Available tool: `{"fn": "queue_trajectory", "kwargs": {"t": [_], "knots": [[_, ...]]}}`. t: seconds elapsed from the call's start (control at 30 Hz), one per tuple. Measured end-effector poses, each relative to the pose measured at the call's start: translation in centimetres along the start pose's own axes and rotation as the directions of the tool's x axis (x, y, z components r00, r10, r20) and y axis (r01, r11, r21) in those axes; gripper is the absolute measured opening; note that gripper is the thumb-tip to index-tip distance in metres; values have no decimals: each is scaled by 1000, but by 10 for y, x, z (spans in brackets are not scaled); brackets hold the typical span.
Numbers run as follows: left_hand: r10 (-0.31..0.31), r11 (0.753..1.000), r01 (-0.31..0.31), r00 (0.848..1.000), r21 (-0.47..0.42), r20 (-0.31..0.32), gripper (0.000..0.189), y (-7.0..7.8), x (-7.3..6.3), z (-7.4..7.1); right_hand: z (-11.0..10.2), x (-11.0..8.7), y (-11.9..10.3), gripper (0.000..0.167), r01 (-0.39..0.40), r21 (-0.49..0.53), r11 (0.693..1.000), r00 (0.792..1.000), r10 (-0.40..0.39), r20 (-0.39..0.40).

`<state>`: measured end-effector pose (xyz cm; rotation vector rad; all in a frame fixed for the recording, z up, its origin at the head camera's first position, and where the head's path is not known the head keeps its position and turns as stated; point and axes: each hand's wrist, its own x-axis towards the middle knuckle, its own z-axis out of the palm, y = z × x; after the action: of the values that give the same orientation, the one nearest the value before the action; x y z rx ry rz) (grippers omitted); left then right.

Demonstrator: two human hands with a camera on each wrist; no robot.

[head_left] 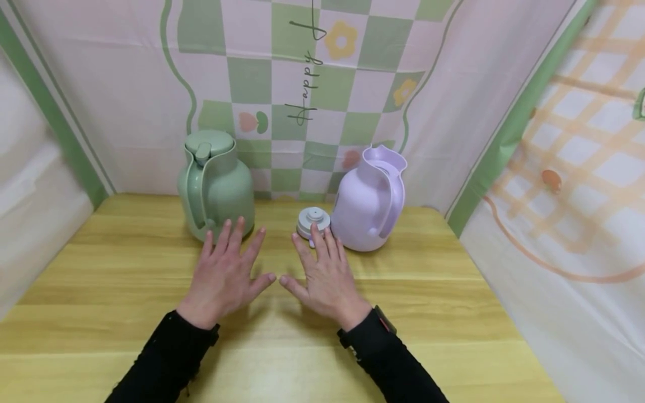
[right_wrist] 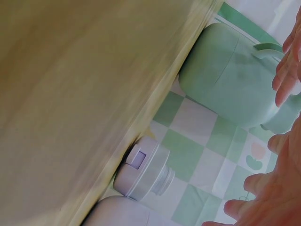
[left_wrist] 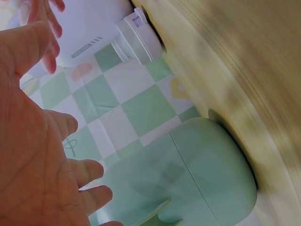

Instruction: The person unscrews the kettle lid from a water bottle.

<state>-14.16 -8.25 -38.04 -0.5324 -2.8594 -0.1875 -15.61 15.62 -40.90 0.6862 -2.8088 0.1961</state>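
A green thermos jug [head_left: 227, 184] with its lid on stands upright at the back left of the table. To its right is a lilac thermos jug [head_left: 360, 207] with an uncovered top. The lilac jug's lid [head_left: 313, 219] lies upside down on the wood beside it, its grey stopper facing up. My left hand [head_left: 227, 277] hovers palm down in front of the green jug, fingers spread and holding nothing. Spread likewise, my right hand [head_left: 327, 277] is held in front of the lid and lilac jug, also holding nothing. Both wrist views show the hands raised off the tabletop.
The wooden table [head_left: 272, 369] reaches back to a checked cloth [head_left: 292, 73] hanging behind the jugs. Printed cloth also hangs at the left side and the right side [head_left: 569, 184]. A dark band sits at each wrist.
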Motion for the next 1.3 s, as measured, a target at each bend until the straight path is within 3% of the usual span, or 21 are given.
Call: {"fn": "queue_trajectory", "kwargs": {"t": [0.33, 0.6, 0.7, 0.8, 0.87, 0.9, 0.97, 1.03, 1.07, 1.13, 1.2, 1.23, 1.3], "knots": [[13, 1000, -13, 1000, -9, 27, 89, -3, -1, -11, 3, 3, -4, 87, 18, 27, 999, 1000, -17, -20], [47, 995, -46, 999, -87, 9, 85, -10, -4, -33, -2, 14, -9, 87, 56, 97, 994, 995, -47, -89], [54, 986, -57, 998, -158, -25, 84, -13, -6, -44, -4, 22, -13, 90, 75, 139, 987, 992, -60, -111], [49, 968, -82, 989, -237, -139, 78, -18, -8, -52, -7, 32, -17, 93, 88, 195, 977, 989, -62, -133], [35, 951, -116, 961, -285, -275, 70, -23, -10, -56, -9, 39, -19, 94, 86, 249, 965, 989, -53, -137], [21, 941, -138, 935, -307, -355, 65, -26, -10, -58, -9, 43, -20, 94, 83, 284, 955, 990, -46, -135], [-34, 920, -170, 862, -352, -506, 54, -31, -10, -61, -11, 51, -22, 93, 74, 354, 932, 992, -31, -126], [-126, 886, -187, 783, -425, -608, 45, -35, -10, -64, -13, 59, -23, 92, 64, 428, 901, 993, -15, -116], [-183, 862, -189, 750, -470, -636, 41, -38, -9, -65, -13, 63, -24, 92, 58, 463, 885, 994, -8, -110], [-298, 811, -168, 705, -560, -644, 38, -43, -8, -66, -13, 71, -25, 92, 48, 524, 850, 995, 5, -98], [-403, 748, -129, 691, -651, -600, 41, -49, -6, -67, -13, 79, -26, 92, 38, 578, 815, 995, 21, -95], [-445, 716, -106, 693, -690, -567, 44, -53, -4, -67, -12, 83, -26, 92, 33, 600, 799, 995, 30, -94], [-507, 653, -46, 715, -756, -481, 50, -61, -1, -66, -12, 91, -28, 92, 28, 641, 767, 994, 46, -98]]}}
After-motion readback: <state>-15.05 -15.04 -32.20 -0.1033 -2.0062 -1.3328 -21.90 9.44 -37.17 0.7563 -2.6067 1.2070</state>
